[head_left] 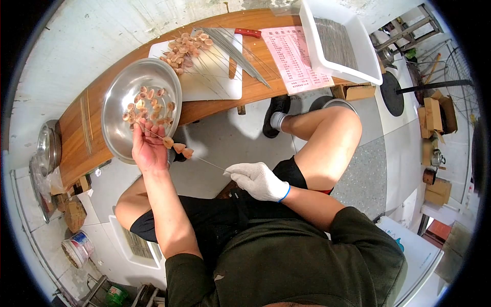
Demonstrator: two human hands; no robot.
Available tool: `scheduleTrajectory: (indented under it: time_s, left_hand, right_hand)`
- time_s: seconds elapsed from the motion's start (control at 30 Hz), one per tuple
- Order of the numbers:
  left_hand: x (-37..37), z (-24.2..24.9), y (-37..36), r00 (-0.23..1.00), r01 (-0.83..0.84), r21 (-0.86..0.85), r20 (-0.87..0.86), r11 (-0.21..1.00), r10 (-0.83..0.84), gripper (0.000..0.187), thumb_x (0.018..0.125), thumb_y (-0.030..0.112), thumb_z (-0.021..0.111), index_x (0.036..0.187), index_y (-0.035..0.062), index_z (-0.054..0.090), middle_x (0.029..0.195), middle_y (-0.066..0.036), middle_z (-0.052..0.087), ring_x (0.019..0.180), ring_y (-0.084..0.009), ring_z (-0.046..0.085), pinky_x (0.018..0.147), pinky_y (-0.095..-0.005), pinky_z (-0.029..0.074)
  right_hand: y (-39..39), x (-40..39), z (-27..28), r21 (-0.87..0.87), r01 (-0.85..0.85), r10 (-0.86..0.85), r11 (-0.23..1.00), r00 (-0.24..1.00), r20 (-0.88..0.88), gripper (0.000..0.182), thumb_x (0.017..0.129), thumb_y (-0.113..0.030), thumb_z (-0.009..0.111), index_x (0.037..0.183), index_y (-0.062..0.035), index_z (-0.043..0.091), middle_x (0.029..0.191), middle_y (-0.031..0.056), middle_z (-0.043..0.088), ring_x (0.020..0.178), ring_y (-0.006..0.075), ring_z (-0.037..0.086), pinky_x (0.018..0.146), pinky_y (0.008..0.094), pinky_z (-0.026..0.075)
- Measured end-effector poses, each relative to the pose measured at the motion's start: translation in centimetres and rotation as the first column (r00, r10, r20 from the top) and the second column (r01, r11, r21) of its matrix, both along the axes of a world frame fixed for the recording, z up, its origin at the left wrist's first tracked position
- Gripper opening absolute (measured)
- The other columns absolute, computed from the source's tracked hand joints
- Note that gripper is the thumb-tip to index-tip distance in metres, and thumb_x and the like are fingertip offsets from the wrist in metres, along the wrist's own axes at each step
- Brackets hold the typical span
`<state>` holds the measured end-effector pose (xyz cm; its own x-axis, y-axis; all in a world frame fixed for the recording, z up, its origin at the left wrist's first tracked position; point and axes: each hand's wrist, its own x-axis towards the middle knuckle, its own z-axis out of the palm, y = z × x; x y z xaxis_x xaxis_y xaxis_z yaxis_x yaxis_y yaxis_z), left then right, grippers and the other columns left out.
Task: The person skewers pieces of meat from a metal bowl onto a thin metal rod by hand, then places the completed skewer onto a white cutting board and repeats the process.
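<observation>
My right hand, in a white knitted glove with a blue cuff edge, pinches one end of a thin metal skewer. Three small orange-brown pieces of meat are threaded along its middle. At the other end my bare left hand is palm up, fingers curled round the skewer near its tip. It is over the near rim of a large steel bowl. Loose round pieces of the same meat lie inside the bowl. What lies under my left fingers is partly hidden.
On the wooden table, a white cutting board carries threaded meat and bare skewers. Beyond are a red-handled knife, a pink printed sheet and a white bin of skewers. Another skewer bin stands beside my leg.
</observation>
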<state>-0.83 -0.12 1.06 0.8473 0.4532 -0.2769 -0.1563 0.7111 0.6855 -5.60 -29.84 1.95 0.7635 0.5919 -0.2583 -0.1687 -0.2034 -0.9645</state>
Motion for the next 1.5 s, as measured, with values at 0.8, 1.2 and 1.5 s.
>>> scheduleTrajectory:
  time_s: [0.8, 1.2, 1.5]
  left_hand:
    - [-0.6, -1.4, -0.3, 1.0, -0.013, -0.053, 0.026, 0.999, 0.014, 0.022, 0.101, 0.028, 0.051, 0.104, 0.009, 0.061, 0.084, 0.0, 0.058, 0.076, -0.015, 0.057, 0.093, -0.0375, 0.048]
    - [-0.7, -1.8, -0.6, 0.998, 0.009, -0.048, 0.063, 0.999, -0.006, 0.021, 0.1, 0.028, 0.053, 0.101, 0.0091, 0.061, 0.083, 0.0, 0.059, 0.078, -0.0158, 0.058, 0.095, -0.0399, 0.047]
    - [-0.7, -1.6, -1.3, 0.998, -0.005, -0.049, 0.066, 0.999, 0.008, 0.022, 0.1, 0.028, 0.053, 0.102, 0.0078, 0.061, 0.086, -0.001, 0.061, 0.081, -0.0174, 0.059, 0.097, -0.0416, 0.047]
  right_hand:
    - [0.2, 0.0, -0.2, 0.032, 0.019, -0.016, 0.999, 0.995, -0.096, 0.023, 0.096, -0.011, 0.055, 0.109, 0.0047, 0.065, 0.099, 0.0119, 0.071, 0.093, 0.0133, 0.064, 0.085, 0.0288, 0.051]
    - [0.2, -0.1, -0.7, 0.081, 0.047, -0.035, 0.996, 0.989, -0.141, 0.022, 0.095, -0.01, 0.056, 0.109, 0.0044, 0.065, 0.098, 0.0104, 0.071, 0.088, 0.0109, 0.062, 0.082, 0.0269, 0.051]
    - [0.4, 0.0, -0.8, 0.124, 0.071, -0.064, 0.99, 0.996, -0.063, 0.021, 0.096, -0.008, 0.054, 0.109, 0.0026, 0.067, 0.081, 0.0007, 0.062, 0.065, 0.0054, 0.049, 0.062, 0.0218, 0.045]
